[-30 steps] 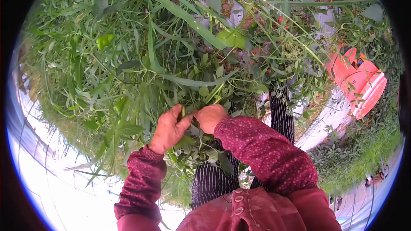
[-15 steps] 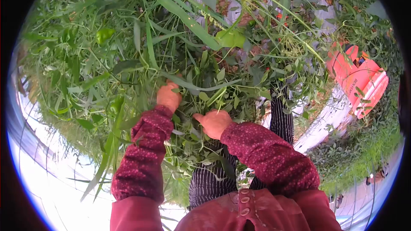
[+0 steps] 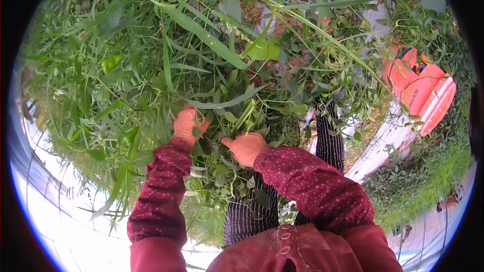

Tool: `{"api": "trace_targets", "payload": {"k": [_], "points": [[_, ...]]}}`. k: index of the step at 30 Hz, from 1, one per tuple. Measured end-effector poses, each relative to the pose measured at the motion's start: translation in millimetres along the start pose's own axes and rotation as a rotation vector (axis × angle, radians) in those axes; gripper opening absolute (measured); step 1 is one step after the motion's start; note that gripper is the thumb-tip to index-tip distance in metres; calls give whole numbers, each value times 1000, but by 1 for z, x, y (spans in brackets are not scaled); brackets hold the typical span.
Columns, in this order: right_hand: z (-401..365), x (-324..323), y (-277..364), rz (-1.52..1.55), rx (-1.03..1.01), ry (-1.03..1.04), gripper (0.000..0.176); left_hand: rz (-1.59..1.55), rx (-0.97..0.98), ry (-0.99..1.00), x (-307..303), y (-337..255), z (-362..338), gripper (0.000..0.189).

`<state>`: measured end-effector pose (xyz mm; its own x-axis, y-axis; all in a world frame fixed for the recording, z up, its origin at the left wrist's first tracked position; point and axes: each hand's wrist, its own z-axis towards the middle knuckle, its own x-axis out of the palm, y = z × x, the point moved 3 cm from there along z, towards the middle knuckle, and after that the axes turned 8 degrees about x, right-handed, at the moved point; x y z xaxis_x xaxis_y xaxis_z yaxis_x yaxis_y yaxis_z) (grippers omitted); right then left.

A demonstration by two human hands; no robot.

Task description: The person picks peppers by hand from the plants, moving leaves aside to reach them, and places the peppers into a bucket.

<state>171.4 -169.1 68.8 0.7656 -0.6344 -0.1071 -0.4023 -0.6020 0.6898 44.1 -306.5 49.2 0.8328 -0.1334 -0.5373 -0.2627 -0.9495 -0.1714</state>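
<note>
My left hand (image 3: 189, 125) reaches into dense green foliage (image 3: 217, 143), its thumb apart from the fingers. Leaves cover the fingertips, and I see nothing held in it. Just to the right and slightly lower, my right hand (image 3: 246, 148) has curled fingers with the thumb pointing left among the leaves. Whatever lies under those fingers is hidden. A pale green stem (image 3: 246, 115) rises just above the right hand. Beyond both hands hangs a light green pepper (image 3: 264, 49), partly behind a long grass blade (image 3: 201, 35). Another green pepper (image 3: 111, 63) shows at the left.
A red-orange bucket (image 3: 421, 88) lies tilted among plants at the right, with something dark inside. Tall grass and stems cross the view. Pale ground sheeting (image 3: 380, 146) shows between rows. My striped trouser legs (image 3: 330, 131) stand among the plants.
My left hand has moved left and a little down, with its thumb now visible apart. My right hand has shifted slightly left. The whole view has shifted a little.
</note>
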Motion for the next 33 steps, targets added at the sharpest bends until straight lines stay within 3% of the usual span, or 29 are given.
{"api": "trace_targets", "payload": {"k": [1, 2, 4, 5, 7, 8, 9, 11, 13, 15, 17, 19, 20, 23, 26, 27, 28, 30, 33], "points": [[1, 0, 1, -14, 1, 22, 49, -140, -113, 37, 4, 11, 3, 22], [1, 0, 1, -28, 5, 45, 51, -140, -107, 37, 4, 22, 7, 22], [0, -4, 1, -10, 2, 53, 53, -1591, -284, 107, 12, 38, 11, 26], [-1, -5, 1, 7, -8, 63, 55, -1589, -284, 109, 0, 28, 7, 26], [-1, -6, 1, 14, -18, 51, 56, -1076, -158, 223, -38, -3, -6, 30], [-1, -7, 1, 13, -16, 40, 56, -577, -22, 312, -48, -7, -2, 44], [-2, -8, 0, 14, -14, 29, 57, -570, -21, 316, -51, -15, 3, 44], [-2, -10, -3, 70, 5, 32, 57, -614, -337, 491, -49, -25, 1, 57], [-7, -13, -1, 124, 11, 27, 56, -643, -337, 377, -59, -31, -3, 46], [-22, -30, 1, 299, -69, -236, 54, -818, -156, 264, -85, -65, -12, 34], [-36, -40, -9, 412, -45, -258, 52, -918, -98, 235, -100, -100, -28, 27], [-60, -46, -35, 1428, -60, -180, 49, -1246, 25, 252, -103, -142, -33, 26], [-84, -60, -46, 1803, -41, -80, 45, -1161, 62, 246, -99, -165, -31, 25], [-124, -69, -87, 2240, -231, -227, 40, -1164, 104, 287, -72, -234, -17, 18], [-176, -85, -130, 2421, -399, -417, 40, -1223, 173, 299, -34, -331, -4, 17], [-198, -90, -146, 2448, -344, -547, 39, -1191, 260, 245, -27, -370, -8, 17], [-212, -96, -166, 2418, -378, -639, 39, -1176, 199, 324, -15, -396, 2, 18], [-267, -105, -209, 2365, -425, -842, 39, -1313, 323, 411, 3, -482, -11, 23], [-354, -102, -279, 2227, -356, -1192, 40, -1177, 544, 501, 48, -595, -34, 29]]}}
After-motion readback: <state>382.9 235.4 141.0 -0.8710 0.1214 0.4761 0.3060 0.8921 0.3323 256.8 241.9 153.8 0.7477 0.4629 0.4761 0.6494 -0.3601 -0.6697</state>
